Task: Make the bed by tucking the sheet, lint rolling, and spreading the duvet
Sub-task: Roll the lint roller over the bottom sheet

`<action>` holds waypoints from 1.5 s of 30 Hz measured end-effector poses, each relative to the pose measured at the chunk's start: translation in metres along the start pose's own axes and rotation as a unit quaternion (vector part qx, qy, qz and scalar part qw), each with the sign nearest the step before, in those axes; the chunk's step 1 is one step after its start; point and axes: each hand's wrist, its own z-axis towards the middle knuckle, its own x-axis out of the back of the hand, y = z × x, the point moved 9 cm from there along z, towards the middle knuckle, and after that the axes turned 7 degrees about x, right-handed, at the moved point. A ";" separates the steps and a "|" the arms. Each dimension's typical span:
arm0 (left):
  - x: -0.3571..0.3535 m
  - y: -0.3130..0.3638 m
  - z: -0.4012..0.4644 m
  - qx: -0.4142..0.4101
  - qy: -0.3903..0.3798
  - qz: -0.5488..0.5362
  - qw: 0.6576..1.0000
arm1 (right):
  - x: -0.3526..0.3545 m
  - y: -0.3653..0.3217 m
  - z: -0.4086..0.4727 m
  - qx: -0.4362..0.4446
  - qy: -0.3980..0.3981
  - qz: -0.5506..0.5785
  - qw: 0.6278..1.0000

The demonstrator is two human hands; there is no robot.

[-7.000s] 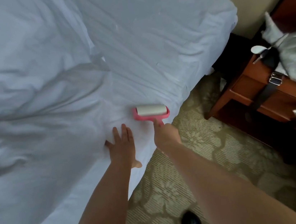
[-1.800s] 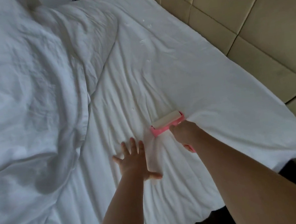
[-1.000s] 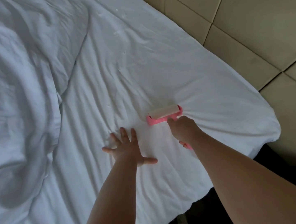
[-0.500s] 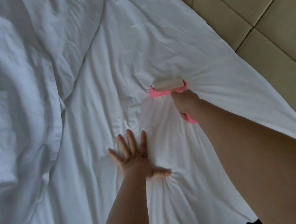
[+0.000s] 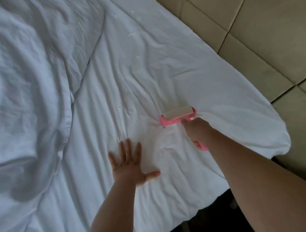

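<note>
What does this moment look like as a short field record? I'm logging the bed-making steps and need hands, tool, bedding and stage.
stage: lint rolling the sheet; duvet not yet spread
left hand: flat on the white sheet, fingers spread
right hand: grips the handle of the pink lint roller
lint roller: roll resting on the sheet, ahead and to the right of the left hand
duvet: bunched at the left, covering that side
sheet: wrinkled, small white specks farther up
headboard: beige padded panels, at right
</note>
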 end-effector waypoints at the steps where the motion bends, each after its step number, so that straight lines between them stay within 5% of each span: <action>1: -0.003 -0.003 -0.007 0.002 -0.006 0.003 1.000 | 0.003 0.000 -0.008 0.007 0.005 -0.012 1.000; 16: 0.011 -0.041 -0.006 0.067 0.010 -0.040 0.997 | -0.088 -0.069 -0.043 0.121 -0.059 -0.070 0.988; 35: 0.047 -0.054 0.055 0.144 -0.030 -0.072 0.986 | -0.135 -0.168 0.062 0.098 -0.114 -0.034 0.988; 45: 0.047 -0.061 0.040 0.117 -0.002 -0.052 0.992 | -0.120 -0.127 0.034 0.010 -0.119 -0.014 0.993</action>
